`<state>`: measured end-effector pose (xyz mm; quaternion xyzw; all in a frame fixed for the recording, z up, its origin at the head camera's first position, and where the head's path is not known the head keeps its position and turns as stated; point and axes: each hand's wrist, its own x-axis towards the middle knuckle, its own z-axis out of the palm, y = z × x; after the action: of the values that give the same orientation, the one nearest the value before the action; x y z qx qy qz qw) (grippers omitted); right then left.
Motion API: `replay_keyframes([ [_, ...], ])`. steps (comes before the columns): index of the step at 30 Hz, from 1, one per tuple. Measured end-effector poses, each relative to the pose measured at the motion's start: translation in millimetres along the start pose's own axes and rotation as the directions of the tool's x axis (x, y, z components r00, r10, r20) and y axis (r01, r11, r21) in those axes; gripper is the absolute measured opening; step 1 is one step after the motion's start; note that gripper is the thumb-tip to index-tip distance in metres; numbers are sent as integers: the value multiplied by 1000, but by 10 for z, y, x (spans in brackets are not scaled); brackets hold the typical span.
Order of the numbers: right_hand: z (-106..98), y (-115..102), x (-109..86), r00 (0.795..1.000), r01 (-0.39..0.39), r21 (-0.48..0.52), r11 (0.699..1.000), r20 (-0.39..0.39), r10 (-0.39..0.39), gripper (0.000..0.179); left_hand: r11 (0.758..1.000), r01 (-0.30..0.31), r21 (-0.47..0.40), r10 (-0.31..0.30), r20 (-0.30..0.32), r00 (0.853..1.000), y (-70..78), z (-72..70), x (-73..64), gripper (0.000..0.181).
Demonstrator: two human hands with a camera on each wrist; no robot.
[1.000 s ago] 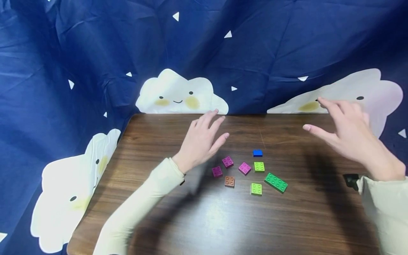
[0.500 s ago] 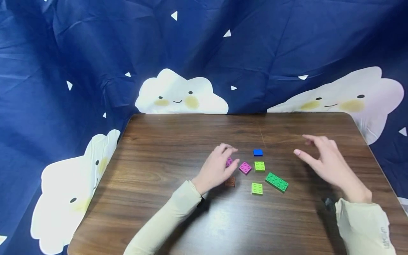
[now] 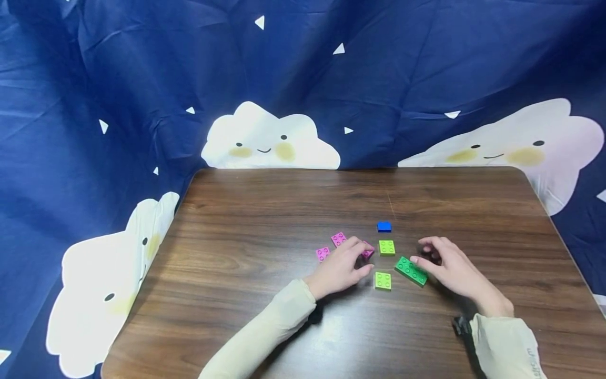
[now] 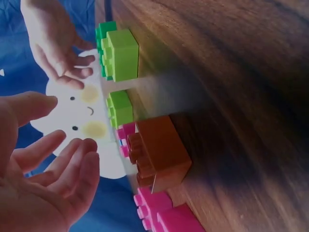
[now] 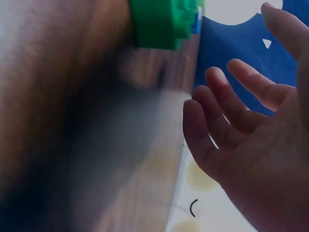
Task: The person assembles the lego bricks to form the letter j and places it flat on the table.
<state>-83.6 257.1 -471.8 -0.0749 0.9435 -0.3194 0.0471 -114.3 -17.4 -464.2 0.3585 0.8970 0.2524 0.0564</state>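
My left hand (image 3: 340,268) hovers over the toy bricks with loosely bent fingers and nothing in its grasp. It hides the brown brick (image 4: 165,153) in the head view, while the left wrist view shows that brick beside the palm. By its fingertips are a magenta brick (image 3: 367,252) and the front lime brick (image 3: 383,281). At the right, my right hand (image 3: 452,268) is spread beside the long green brick (image 3: 410,271), its thumb over the brick's edge in the head view; whether it touches cannot be told. The right wrist view shows the fingers apart from the green brick (image 5: 154,24).
Another lime brick (image 3: 386,248) and a blue brick (image 3: 384,227) lie farther back. Two more magenta bricks (image 3: 339,239) lie left of my left hand. The brown wooden table (image 3: 255,210) ends at a blue curtain (image 3: 303,63) with white clouds.
Both hands have come down toward the bricks. My left hand moved right and nearer, past the two left magenta bricks; my right hand moved left to the long green brick. The bricks show no clear shift.
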Motion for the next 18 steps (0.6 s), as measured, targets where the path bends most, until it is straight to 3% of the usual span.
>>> replay_keyframes([
  [7,128,19,-28,999,10,8,1000,33,-11,49,999,-20,31,18,63,998,11,148,83,47],
  [18,209,35,-48,998,11,-1,1000,57,-11,49,997,30,72,-41,155,987,43,263,132,55],
])
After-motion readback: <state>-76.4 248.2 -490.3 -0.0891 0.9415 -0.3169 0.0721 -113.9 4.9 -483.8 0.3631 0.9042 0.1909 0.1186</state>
